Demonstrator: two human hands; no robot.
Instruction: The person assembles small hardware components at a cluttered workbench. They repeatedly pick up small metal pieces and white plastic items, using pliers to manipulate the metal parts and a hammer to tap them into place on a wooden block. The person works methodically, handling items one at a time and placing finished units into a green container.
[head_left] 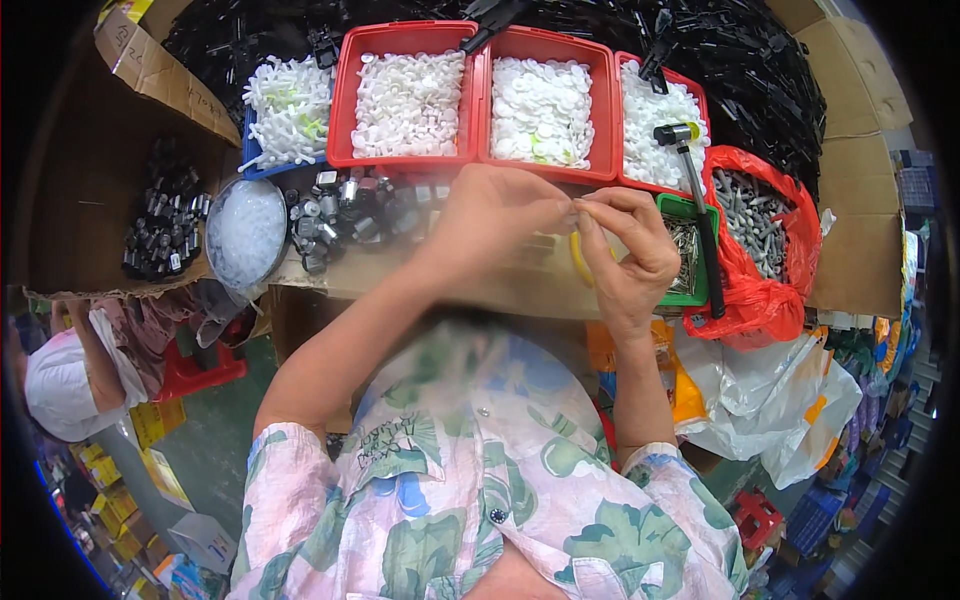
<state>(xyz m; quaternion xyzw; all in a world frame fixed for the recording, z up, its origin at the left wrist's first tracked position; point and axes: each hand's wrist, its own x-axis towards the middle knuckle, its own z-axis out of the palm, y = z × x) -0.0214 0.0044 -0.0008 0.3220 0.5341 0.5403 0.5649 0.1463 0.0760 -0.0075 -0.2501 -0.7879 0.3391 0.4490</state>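
My left hand (495, 212) and my right hand (632, 245) meet over the work board (450, 280), fingertips pinched together. Whatever lies between the fingertips is too small to make out. A curved yellow thing (580, 258) shows partly behind my right hand. Left of my hands lies a heap of small black and silver cylindrical parts (318, 225). Just beyond my fingers stand red trays (480, 150) of small white plastic parts. Right of my right hand, a green tray (708, 262) holds thin metal pieces, with a black-handled hammer (705, 210) leaning across it.
A red plastic bag (760, 310) of grey plugs sits right. At left are a clear bowl (245, 232), a blue tray (287, 160) and a cardboard box (80, 210) with black parts. Black plastic pieces (740, 70) pile behind. Another person (85, 370) is at lower left.
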